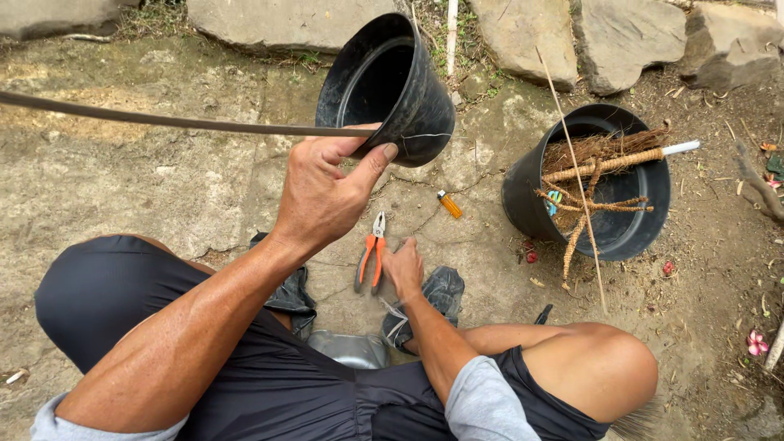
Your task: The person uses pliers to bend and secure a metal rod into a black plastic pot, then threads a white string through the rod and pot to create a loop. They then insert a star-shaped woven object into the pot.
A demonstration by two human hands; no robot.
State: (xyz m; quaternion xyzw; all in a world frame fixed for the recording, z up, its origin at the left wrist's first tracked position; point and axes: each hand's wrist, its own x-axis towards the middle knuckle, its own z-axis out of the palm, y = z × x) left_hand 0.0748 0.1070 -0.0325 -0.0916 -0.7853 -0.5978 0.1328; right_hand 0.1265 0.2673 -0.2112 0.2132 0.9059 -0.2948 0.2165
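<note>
Both hands are busy: the left hand [322, 192] pinches the rim of the raised, tilted black pot [388, 86] with a dark strap [163, 121] against it, and should grip firmly while the right hand [403, 268], fingers curled, reaches beside the pliers [371, 260] on the ground.

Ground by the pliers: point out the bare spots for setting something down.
Bare stone lies left of the raised black pot, beyond the left hand, and between the lighter and the second pot. Crowded: pliers, right hand, shoes.
</note>
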